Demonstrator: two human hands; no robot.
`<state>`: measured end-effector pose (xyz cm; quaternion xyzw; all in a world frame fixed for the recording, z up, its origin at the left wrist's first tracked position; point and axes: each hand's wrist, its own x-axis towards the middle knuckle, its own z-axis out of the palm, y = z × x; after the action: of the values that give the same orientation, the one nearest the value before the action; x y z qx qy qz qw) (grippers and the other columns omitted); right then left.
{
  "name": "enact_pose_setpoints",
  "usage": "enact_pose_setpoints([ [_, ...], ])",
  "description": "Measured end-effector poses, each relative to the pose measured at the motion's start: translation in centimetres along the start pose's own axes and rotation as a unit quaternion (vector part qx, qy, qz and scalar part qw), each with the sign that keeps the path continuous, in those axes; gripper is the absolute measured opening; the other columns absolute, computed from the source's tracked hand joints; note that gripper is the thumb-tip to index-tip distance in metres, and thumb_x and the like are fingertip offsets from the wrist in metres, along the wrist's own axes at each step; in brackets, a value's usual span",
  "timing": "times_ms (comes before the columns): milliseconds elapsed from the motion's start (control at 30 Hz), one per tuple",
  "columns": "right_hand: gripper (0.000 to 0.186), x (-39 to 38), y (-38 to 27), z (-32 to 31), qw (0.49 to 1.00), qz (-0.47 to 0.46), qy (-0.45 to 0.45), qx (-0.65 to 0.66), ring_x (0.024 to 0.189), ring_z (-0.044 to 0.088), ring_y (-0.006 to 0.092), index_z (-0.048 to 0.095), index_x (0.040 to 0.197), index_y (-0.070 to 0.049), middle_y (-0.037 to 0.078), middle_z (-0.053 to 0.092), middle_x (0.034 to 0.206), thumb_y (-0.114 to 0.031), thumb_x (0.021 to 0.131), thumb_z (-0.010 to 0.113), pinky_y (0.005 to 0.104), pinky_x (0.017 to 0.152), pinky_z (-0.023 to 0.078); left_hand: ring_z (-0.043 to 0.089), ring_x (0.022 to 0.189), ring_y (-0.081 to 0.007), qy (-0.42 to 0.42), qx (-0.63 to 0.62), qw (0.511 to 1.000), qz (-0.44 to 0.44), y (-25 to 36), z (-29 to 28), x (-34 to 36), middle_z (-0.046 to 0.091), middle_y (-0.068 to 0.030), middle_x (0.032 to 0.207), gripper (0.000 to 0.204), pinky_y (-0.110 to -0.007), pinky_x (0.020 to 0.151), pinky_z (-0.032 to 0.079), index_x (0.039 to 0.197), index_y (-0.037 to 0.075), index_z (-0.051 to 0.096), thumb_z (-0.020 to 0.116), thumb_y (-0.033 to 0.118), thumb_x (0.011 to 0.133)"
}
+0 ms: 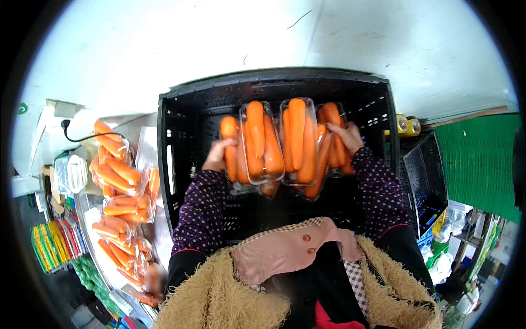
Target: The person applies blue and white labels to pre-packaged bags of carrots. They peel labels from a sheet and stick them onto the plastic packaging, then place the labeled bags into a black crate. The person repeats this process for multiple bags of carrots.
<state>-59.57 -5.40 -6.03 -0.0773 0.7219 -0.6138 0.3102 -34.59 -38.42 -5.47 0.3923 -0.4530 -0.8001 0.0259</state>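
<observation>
Inside a black plastic crate (274,82) are several clear-wrapped trays of orange carrots, including two upright in the middle (262,142) (297,140), overlapping others beneath. My left hand (216,153) has its fingers closed on the outer left carrot pack (230,159). My right hand (346,137) grips the outer right carrot pack (329,118). Both purple dotted sleeves reach in over the crate from the lower edge.
On the left, a metal counter (145,140) holds many wrapped carrot packs (120,178) beside a black cable (82,137). To the right are another black crate (422,181), yellow rolls (408,126) and green stacked material (476,164). A white wall (263,38) rises behind.
</observation>
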Motion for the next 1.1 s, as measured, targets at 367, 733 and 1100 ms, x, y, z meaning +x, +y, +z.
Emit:
enact_pose_setpoints([
  [367, 0.057, -2.4, -1.8, 2.8, 0.834, -0.263, 0.221, -0.433, 0.103, 0.058, 0.0333, 0.052, 0.115, 0.006, 0.026, 0.055, 0.115, -0.034, 0.08, 0.075, 0.0398, 0.086, 0.049, 0.056, 0.111, -0.0328, 0.431, 0.541, 0.679, 0.247, 0.6, -4.1, 0.4, 0.058, -0.0201, 0.121, 0.06, -0.041, 0.096, 0.043, 0.12, -0.004, 0.054, 0.072, 0.031, 0.075],
  [733, 0.053, -5.6, 1.3, 7.7, 0.999, 0.007, -0.015, 0.03, 0.104, 0.061, 0.0201, 0.054, 0.122, 0.005, 0.013, 0.062, 0.116, -0.027, 0.084, 0.074, 0.032, 0.089, 0.05, 0.063, 0.088, -0.0381, 0.065, 0.666, 0.709, 0.222, -2.0, 9.2, -6.9, 0.061, -0.0243, 0.095, 0.057, -0.048, 0.075, 0.05, 0.104, -0.001, 0.058, 0.057, 0.053, 0.085],
  [1100, 0.028, -8.1, -9.6, 1.9, 0.975, -0.123, -0.033, -0.184, 0.081, 0.065, 0.012, 0.064, 0.103, 0.004, 0.009, 0.069, 0.092, -0.017, 0.085, 0.071, 0.0282, 0.073, 0.054, 0.048, 0.119, -0.0405, -0.015, 0.655, 0.718, 0.237, -5.5, 8.0, -9.2, 0.046, -0.0272, 0.127, 0.111, -0.047, 0.094, 0.044, 0.135, -0.005, 0.031, 0.079, 0.06, 0.06],
])
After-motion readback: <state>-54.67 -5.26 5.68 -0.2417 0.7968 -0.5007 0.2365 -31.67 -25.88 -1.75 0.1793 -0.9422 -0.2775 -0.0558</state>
